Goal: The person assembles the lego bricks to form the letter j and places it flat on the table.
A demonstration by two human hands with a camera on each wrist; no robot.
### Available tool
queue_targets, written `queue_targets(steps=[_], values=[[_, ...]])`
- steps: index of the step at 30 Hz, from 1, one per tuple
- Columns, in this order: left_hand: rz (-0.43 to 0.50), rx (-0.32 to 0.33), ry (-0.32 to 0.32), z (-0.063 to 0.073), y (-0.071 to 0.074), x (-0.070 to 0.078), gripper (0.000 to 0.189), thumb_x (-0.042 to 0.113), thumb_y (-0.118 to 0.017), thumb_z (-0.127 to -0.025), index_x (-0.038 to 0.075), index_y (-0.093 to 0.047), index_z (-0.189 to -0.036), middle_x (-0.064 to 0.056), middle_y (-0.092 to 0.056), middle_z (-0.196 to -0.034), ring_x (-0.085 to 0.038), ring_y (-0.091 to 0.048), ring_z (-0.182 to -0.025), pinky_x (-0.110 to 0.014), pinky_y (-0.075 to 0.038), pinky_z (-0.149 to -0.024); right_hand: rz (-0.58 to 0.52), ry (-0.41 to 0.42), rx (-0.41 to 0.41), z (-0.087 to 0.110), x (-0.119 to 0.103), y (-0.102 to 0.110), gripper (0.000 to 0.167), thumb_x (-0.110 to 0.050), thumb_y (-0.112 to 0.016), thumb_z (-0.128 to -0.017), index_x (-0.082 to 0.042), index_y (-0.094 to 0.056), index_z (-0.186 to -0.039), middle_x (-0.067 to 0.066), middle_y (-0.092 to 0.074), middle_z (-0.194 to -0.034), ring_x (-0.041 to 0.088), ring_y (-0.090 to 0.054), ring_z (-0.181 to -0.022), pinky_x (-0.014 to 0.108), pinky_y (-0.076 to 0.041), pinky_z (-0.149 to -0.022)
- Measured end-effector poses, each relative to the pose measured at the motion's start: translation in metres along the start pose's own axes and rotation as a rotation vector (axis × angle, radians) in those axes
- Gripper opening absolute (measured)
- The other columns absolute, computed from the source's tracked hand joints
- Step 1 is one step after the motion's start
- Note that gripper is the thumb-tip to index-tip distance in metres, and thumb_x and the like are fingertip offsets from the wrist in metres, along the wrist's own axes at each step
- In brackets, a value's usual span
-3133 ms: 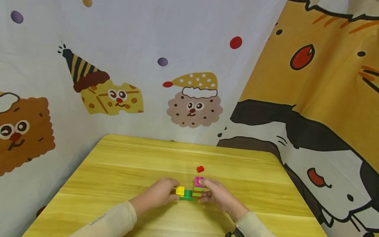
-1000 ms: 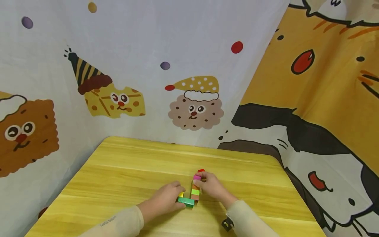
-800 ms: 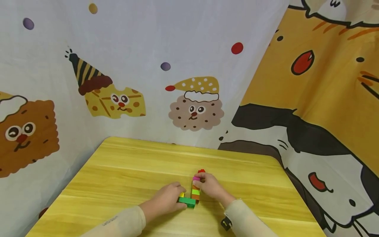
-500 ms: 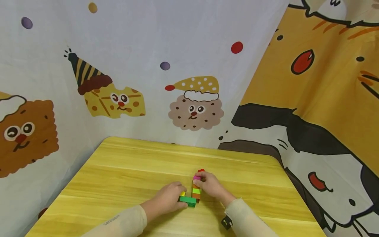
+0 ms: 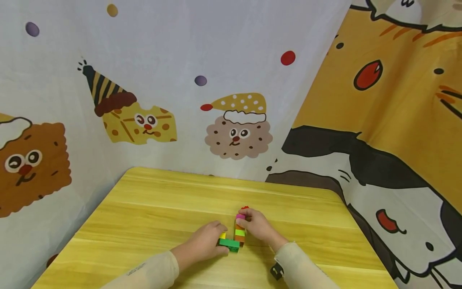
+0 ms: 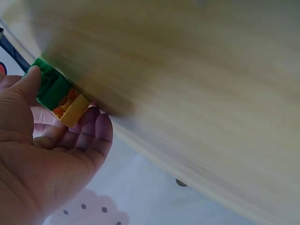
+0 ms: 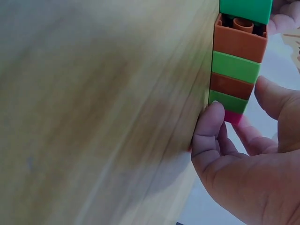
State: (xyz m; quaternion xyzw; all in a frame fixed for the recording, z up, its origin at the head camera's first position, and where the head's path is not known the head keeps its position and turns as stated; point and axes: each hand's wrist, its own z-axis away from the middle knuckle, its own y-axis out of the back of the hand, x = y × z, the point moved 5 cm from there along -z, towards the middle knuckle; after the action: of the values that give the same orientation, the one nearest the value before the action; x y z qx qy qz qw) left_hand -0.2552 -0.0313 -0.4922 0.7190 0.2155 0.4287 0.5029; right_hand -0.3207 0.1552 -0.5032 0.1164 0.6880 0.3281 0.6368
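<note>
My left hand (image 5: 202, 243) holds a green toy brick (image 5: 229, 243) with a yellow brick (image 6: 75, 110) joined to it. In the left wrist view the thumb lies on the green part while the fingers curl behind the yellow. My right hand (image 5: 261, 226) grips the pink end (image 5: 240, 216) of a stack of brown and lime-green bricks (image 7: 236, 63). The stack lies on its side along the table, pointing away from me. Its near brown brick shows a hollow underside right at the green brick. A red brick (image 5: 245, 207) peeks out beyond the right fingers, mostly hidden.
Both hands work over a wooden table (image 5: 162, 200). Behind it hangs a white cloth (image 5: 187, 40) with cartoon prints, and an orange printed cloth (image 5: 325, 92) hangs at the right. A black object (image 5: 276, 271) shows by the right cuff.
About three seconds ago the stack stood upright beside the green and yellow bricks; now everything is tipped over, away from me. During the last second the held bricks have shifted only slightly.
</note>
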Motion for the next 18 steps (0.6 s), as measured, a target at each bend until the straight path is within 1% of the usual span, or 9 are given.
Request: queue_targets(steps=[2, 4, 6, 10, 13, 15, 18], values=[[0.013, 0.003, -0.002, 0.0, 0.0, -0.001, 0.069, 0.05, -0.08, -0.079, 0.005, -0.062, -0.127, -0.005, -0.063, -0.115, -0.017, -0.062, -0.099, -0.035, -0.054, -0.088, -0.005, -0.001, 0.014, 0.0, 0.0, 0.003, 0.049, -0.033, -0.067, -0.096, -0.001, -0.059, -0.131, 0.01, -0.064, -0.121, 0.026, -0.059, -0.109, 0.039, -0.054, -0.085], [0.02, 0.006, -0.007, 0.001, 0.0, -0.001, 0.068, 0.05, -0.08, -0.079, 0.004, -0.062, -0.127, -0.004, -0.063, -0.114, -0.016, -0.061, -0.098, -0.034, -0.054, -0.087, 0.005, 0.002, 0.046, 0.0, 0.0, 0.008, 0.046, -0.033, -0.067, -0.096, -0.001, -0.061, -0.129, 0.009, -0.065, -0.12, 0.026, -0.06, -0.109, 0.039, -0.054, -0.085], [0.025, 0.007, -0.013, 0.002, 0.0, -0.001, 0.067, 0.049, -0.08, -0.08, 0.004, -0.062, -0.127, -0.004, -0.062, -0.114, -0.015, -0.061, -0.098, -0.035, -0.054, -0.087, 0.019, -0.008, 0.092, -0.001, 0.001, 0.014, 0.041, -0.031, -0.066, -0.097, -0.003, -0.064, -0.125, 0.008, -0.066, -0.116, 0.025, -0.062, -0.104, 0.038, -0.055, -0.082], [0.021, 0.0, -0.004, 0.003, 0.0, -0.002, 0.068, 0.05, -0.079, -0.081, 0.005, -0.061, -0.128, -0.004, -0.062, -0.116, -0.017, -0.061, -0.101, -0.036, -0.054, -0.089, 0.13, -0.021, 0.213, -0.005, 0.002, 0.029, 0.031, -0.026, -0.065, -0.098, -0.006, -0.067, -0.121, 0.006, -0.067, -0.106, 0.02, -0.063, -0.089, 0.035, -0.054, -0.071], [0.016, -0.005, 0.006, 0.004, -0.001, -0.004, 0.068, 0.051, -0.078, -0.08, 0.005, -0.062, -0.128, -0.004, -0.062, -0.116, -0.018, -0.062, -0.102, -0.036, -0.054, -0.09, 0.261, -0.022, 0.27, -0.008, 0.005, 0.038, 0.031, -0.024, -0.065, -0.097, -0.007, -0.066, -0.124, 0.008, -0.068, -0.104, 0.022, -0.064, -0.087, 0.038, -0.054, -0.07], [0.009, -0.009, 0.011, 0.004, -0.002, -0.004, 0.068, 0.052, -0.078, -0.08, 0.006, -0.062, -0.128, -0.003, -0.062, -0.116, -0.018, -0.061, -0.103, -0.036, -0.054, -0.09, 0.338, -0.022, 0.269, -0.011, 0.007, 0.041, 0.035, -0.025, -0.065, -0.097, -0.008, -0.064, -0.128, 0.011, -0.068, -0.107, 0.024, -0.064, -0.09, 0.041, -0.054, -0.072], [0.006, -0.01, 0.012, 0.004, -0.002, -0.005, 0.067, 0.052, -0.078, -0.08, 0.006, -0.062, -0.127, -0.003, -0.062, -0.116, -0.018, -0.061, -0.102, -0.036, -0.054, -0.09, 0.414, -0.022, 0.222, -0.017, 0.013, 0.042, 0.04, -0.028, -0.065, -0.098, -0.01, -0.061, -0.134, 0.01, -0.068, -0.107, 0.024, -0.063, -0.09, 0.043, -0.053, -0.073]])
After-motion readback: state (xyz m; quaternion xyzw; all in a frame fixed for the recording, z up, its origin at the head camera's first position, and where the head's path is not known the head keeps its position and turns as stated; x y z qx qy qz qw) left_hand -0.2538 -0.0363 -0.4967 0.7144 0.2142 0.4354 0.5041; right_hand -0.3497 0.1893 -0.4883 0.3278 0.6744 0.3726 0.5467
